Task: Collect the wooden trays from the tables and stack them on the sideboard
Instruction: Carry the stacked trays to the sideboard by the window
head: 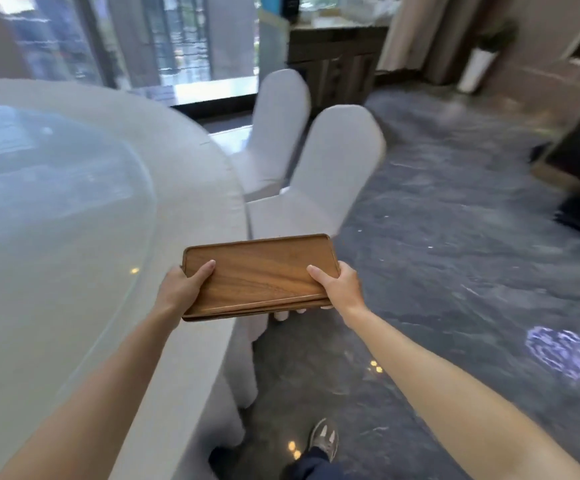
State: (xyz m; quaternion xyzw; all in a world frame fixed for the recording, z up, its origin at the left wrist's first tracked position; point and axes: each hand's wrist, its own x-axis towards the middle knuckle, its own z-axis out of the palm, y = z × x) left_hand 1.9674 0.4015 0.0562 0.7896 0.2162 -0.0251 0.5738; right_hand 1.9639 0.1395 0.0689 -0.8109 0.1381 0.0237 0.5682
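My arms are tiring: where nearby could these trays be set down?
The round table left of the trays is bare: its cloth rim and glass top both show free. Ahead, two covered chairs crowd the edge. The sideboard top looks cluttered, though blurred.

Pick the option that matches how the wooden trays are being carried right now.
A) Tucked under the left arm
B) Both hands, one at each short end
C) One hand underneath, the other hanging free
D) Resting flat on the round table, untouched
B: the left hand and the right hand each hold one short end of the wooden trays, thumbs on top, above the table's edge.
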